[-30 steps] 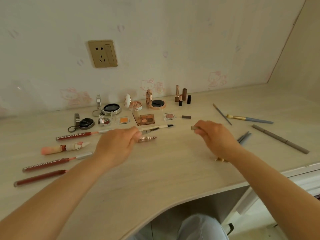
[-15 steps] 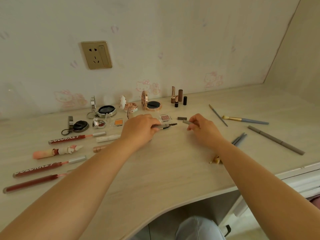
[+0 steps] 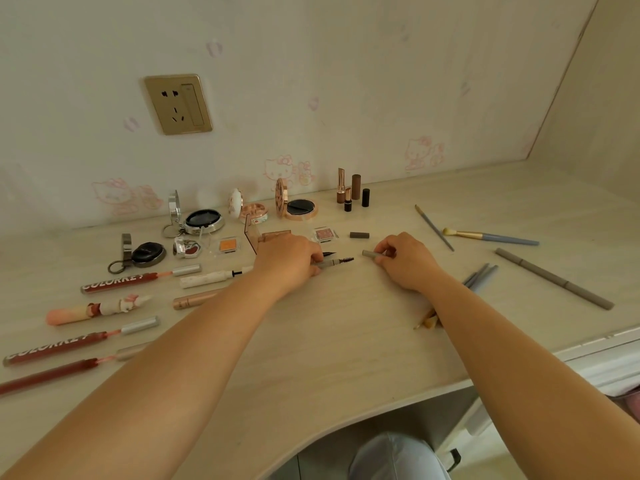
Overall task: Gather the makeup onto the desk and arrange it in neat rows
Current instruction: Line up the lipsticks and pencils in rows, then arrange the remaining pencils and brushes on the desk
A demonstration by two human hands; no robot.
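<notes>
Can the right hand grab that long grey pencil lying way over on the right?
Probably yes: the long grey pencil lies in the open, nothing around it, but the right hand already pinches a small grey cap.

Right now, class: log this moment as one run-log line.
left hand: grips brow pen | right hand: pinches grey cap | cap: off | desk: rows forming

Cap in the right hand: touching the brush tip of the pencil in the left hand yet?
Apart. Head view shows bare desk between the grey cap in the right hand and the brush tip.
</notes>
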